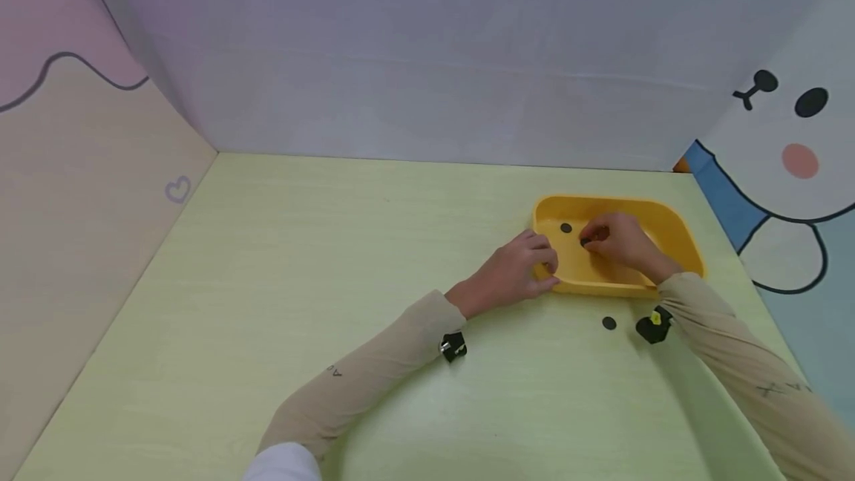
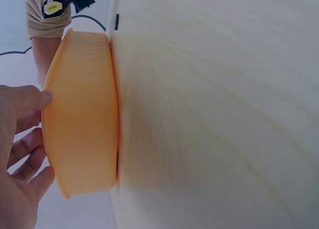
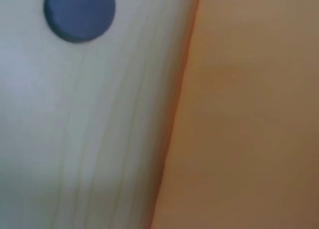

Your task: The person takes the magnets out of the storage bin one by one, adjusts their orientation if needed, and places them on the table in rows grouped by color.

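A shallow yellow plastic tray (image 1: pixel 675 243) with rounded corners sits at the right of the table. My left hand (image 1: pixel 513 271) holds its left rim; in the left wrist view the fingers of that hand (image 2: pixel 22 139) meet the rim of the tray (image 2: pixel 82 114). Reaching over the front wall, my right hand (image 1: pixel 620 240) pinches a small black disc (image 1: pixel 585 242) low inside the tray. Another black disc (image 1: pixel 566 228) lies on the tray floor to its left. The right wrist view shows no part of the right hand.
On the pale green table (image 1: pixel 334 280), a third round black disc (image 1: pixel 609 323) lies in front of the tray; it shows large in the right wrist view as a dark disc (image 3: pixel 79 12). A grey-white panel (image 1: pixel 427 95) rises behind, with printed panels at both sides.
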A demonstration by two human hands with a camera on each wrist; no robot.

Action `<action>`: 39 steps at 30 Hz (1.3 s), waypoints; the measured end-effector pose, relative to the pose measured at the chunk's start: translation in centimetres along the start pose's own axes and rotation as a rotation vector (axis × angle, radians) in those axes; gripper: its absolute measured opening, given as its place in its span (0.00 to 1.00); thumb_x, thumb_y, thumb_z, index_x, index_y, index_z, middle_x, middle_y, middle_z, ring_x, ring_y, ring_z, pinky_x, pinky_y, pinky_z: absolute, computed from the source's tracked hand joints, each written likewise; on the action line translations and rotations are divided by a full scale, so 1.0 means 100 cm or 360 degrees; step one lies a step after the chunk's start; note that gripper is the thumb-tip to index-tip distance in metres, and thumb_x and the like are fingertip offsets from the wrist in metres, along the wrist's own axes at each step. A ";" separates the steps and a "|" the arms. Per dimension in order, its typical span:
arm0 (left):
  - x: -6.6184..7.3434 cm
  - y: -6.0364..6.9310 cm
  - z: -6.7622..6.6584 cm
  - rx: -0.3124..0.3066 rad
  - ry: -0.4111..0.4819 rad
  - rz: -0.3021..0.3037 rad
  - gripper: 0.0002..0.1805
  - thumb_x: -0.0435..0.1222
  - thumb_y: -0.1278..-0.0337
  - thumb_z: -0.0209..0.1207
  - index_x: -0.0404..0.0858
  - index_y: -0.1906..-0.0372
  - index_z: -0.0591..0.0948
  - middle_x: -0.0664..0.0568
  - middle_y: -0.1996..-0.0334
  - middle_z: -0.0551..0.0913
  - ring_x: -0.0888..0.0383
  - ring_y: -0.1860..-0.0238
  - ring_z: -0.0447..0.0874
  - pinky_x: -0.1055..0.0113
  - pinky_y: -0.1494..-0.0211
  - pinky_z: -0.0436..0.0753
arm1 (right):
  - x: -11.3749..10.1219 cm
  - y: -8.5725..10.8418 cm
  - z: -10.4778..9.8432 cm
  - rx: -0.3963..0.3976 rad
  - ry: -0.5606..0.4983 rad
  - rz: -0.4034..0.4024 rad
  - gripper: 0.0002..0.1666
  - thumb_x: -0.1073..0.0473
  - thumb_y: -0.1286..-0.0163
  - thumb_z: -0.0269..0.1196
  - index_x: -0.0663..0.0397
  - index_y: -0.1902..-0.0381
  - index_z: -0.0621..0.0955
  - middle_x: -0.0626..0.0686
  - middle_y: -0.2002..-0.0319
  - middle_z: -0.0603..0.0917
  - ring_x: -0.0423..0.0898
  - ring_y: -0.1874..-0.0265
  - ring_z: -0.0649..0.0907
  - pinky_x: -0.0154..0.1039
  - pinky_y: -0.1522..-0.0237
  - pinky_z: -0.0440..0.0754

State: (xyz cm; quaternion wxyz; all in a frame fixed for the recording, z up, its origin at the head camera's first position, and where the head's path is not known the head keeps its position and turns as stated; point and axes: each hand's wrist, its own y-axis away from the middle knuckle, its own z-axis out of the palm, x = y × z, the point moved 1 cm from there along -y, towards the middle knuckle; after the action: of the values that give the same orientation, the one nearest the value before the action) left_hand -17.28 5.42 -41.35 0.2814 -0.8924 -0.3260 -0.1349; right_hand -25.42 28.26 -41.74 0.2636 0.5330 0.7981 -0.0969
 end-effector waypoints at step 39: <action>0.001 -0.001 0.004 -0.0025 -0.0010 0.0019 0.07 0.41 0.46 0.65 0.43 0.67 0.82 0.58 0.64 0.77 0.62 0.57 0.69 0.80 0.55 0.68 | 0.000 0.011 0.000 0.0015 0.0047 -0.0188 0.09 0.70 0.44 0.67 0.69 0.63 0.84 0.57 0.68 0.84 0.49 0.71 0.79 0.41 0.66 0.78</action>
State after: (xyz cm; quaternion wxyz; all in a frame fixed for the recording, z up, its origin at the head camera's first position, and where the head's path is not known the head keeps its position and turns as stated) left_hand -17.28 5.76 -41.61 0.2741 -0.8969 -0.3205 -0.1331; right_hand -24.43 28.68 -41.60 0.2431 0.4876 0.8315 -0.1081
